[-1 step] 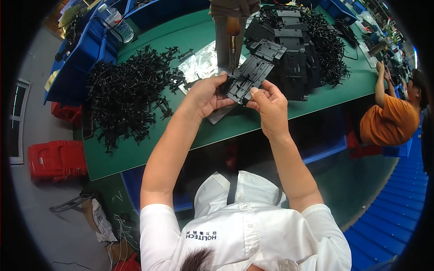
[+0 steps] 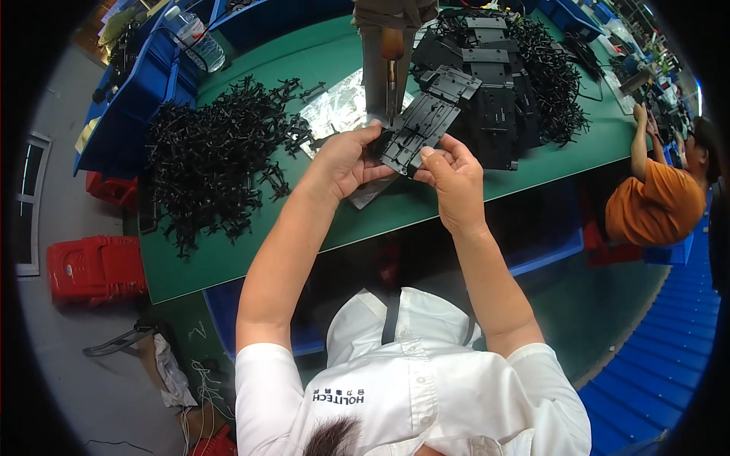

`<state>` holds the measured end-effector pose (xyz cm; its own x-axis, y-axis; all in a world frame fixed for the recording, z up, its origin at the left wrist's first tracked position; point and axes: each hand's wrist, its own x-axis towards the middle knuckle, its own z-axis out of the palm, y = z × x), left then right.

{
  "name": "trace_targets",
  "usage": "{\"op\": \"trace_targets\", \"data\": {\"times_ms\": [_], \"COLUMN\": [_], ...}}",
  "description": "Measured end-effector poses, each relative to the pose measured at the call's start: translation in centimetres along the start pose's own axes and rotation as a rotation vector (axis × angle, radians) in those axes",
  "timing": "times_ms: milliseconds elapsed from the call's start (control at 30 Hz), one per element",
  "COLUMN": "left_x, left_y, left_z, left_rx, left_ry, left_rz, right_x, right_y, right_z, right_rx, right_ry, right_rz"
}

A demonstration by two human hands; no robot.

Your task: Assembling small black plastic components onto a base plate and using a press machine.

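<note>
Both of my hands hold one flat black plastic panel (image 2: pixel 420 131) above the green table (image 2: pixel 228 254). My left hand (image 2: pixel 346 161) grips its near-left edge, and my right hand (image 2: pixel 450 176) pinches its near-right corner. The panel is tilted, with its far end close to a stack of similar black panels (image 2: pixel 490 102). A hanging screwdriver tool (image 2: pixel 391 80) points down just above the panel's left part. A flat grey piece (image 2: pixel 370 194) lies on the table under my left hand.
A large heap of small black plastic parts (image 2: pixel 213 163) covers the table's left. Another heap (image 2: pixel 559 80) lies at the far right, and a silver foil sheet (image 2: pixel 334 110) sits mid-table. Blue bins (image 2: pixel 129 114), a water bottle (image 2: pixel 199 38), red stools (image 2: pixel 95 266), and a person in orange (image 2: pixel 654 205) surround the table.
</note>
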<state>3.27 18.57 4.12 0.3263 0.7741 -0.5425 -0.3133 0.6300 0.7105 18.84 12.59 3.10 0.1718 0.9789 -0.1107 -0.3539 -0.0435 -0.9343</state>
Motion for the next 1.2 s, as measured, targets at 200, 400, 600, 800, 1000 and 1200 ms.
{"op": "trace_targets", "data": {"times_ms": [200,400,600,800,1000,1200], "left_x": [0.18,0.07,0.21,0.55,0.5,0.47], "left_y": [0.2,0.57,0.73,0.6,0.75,0.77], "left_z": [-0.22,-0.27,-0.22,-0.39,-0.37,-0.36], "left_rx": [0.006,-0.004,0.016,0.003,0.009,0.007], "left_ry": [0.013,0.013,-0.004,-0.033,-0.035,-0.032], "left_rz": [0.011,0.012,0.011,0.035,0.039,0.037], "right_x": [0.18,0.28,0.41,0.47,0.41,0.44], "right_y": [-0.11,-0.41,-0.49,-0.64,-0.79,-0.78], "right_z": [0.32,0.64,0.74,0.82,0.93,0.83], "right_rx": [-0.021,-0.004,-0.003,-0.025,-0.016,-0.024], "right_ry": [-0.001,-0.039,-0.019,-0.024,-0.023,-0.025], "right_rz": [-0.003,-0.023,-0.036,-0.033,-0.029,-0.029]}}
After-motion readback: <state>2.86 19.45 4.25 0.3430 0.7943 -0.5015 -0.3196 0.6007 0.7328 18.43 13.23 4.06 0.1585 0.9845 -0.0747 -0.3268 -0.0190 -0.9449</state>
